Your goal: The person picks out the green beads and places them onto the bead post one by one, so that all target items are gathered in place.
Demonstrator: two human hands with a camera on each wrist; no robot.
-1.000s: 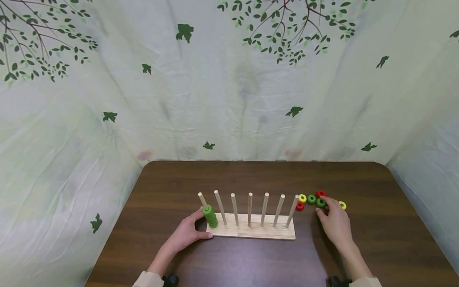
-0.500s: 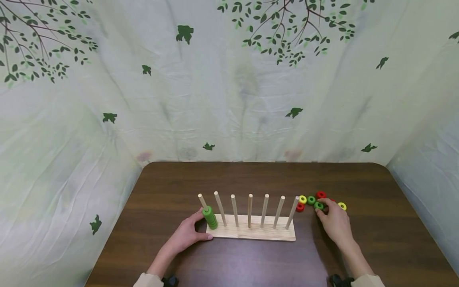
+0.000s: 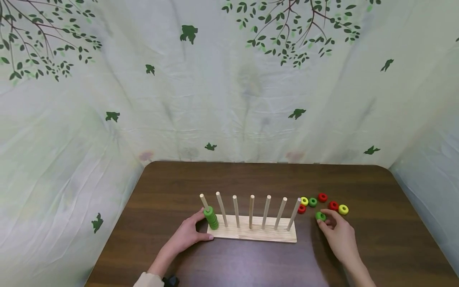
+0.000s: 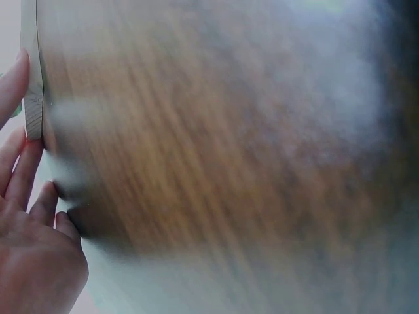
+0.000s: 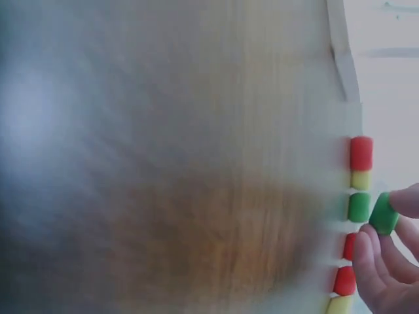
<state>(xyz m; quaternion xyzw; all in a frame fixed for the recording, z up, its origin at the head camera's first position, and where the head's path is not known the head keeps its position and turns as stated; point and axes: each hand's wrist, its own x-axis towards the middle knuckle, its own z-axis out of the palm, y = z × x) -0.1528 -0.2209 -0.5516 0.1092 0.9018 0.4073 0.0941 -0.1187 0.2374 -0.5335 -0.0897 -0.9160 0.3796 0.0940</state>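
In the head view, a pale wooden peg rack (image 3: 267,235) stands on the table, with a row of upright pegs. Several green rings (image 3: 211,221) are stacked on its leftmost peg. My left hand (image 3: 186,234) holds the rack's left end, thumb at the near edge and fingers at the far side. Between thumb and fingers, my right hand (image 3: 341,238) pinches a green ring (image 3: 317,215), right of the rack. The right wrist view shows this pinched ring (image 5: 383,214) raised off the table. The left wrist view catches the rack's end (image 4: 33,118) between thumb and fingers.
Loose rings lie past the rack's right end: a yellow ring (image 3: 304,198), a red ring (image 3: 301,211), a green ring (image 3: 310,203), another red ring (image 3: 320,199), a third red ring (image 3: 332,208) and a second yellow ring (image 3: 343,213). A leaf-print cloth (image 3: 229,99) hangs behind the brown table (image 3: 236,263).
My right hand has taken a green ring out of the group and drawn it towards me. The left hand keeps its hold on the rack. The head view has shifted slightly.
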